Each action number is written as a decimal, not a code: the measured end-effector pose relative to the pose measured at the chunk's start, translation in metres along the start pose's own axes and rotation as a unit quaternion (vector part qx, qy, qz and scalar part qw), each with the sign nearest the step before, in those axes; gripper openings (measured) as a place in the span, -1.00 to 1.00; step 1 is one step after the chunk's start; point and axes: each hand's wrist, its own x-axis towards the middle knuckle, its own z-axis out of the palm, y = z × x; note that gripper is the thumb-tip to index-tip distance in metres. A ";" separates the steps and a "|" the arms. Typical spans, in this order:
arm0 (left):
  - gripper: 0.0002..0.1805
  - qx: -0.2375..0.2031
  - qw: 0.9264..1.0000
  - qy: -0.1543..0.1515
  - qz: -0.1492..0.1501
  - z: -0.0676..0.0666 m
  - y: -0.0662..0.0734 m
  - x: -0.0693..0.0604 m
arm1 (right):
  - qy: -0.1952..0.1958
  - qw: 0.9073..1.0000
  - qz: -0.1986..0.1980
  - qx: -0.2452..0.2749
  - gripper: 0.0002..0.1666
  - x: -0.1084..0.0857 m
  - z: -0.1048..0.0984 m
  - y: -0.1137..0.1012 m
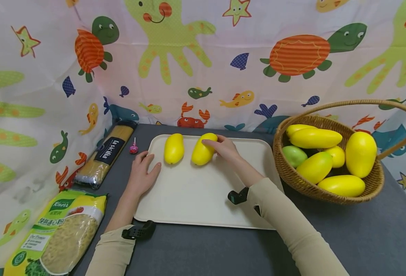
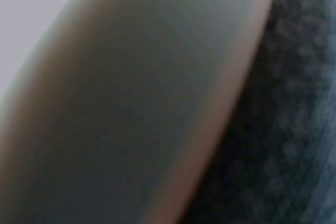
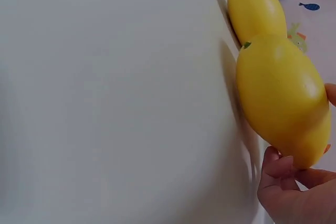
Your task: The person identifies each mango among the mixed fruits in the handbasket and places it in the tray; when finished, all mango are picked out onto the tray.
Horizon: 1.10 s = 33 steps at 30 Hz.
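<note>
On the cream tray, two yellow mangoes lie side by side near the far edge. My right hand holds the right mango, thumb on one side and fingers around its far end. In the right wrist view, fingertips touch the lower end of that mango. The left mango lies apart from both hands in the head view. My left hand rests at the tray's left rim with fingers loosely extended, holding nothing. The left wrist view is a blur, mostly of skin and dark cloth.
A wicker basket with several mangoes and a green fruit stands at the right, close to the tray. Left of the tray are a spaghetti pack, a pink-wrapped lollipop and a Knorr pasta bag. A patterned curtain hangs behind.
</note>
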 end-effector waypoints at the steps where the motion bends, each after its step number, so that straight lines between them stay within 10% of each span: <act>1: -0.41 0.001 1.000 0.000 0.001 0.000 0.000 0.000 | 0.000 1.000 0.002 -0.006 -0.13 0.001 0.002 -0.002; 11: -0.41 0.002 1.000 0.003 0.000 0.000 0.004 0.000 | 0.023 0.997 0.036 -0.061 0.14 0.017 0.011 -0.008; 33: -0.42 0.008 1.000 0.001 0.000 -0.001 0.004 -0.001 | 0.058 0.992 -0.011 -0.108 0.00 0.016 0.029 -0.001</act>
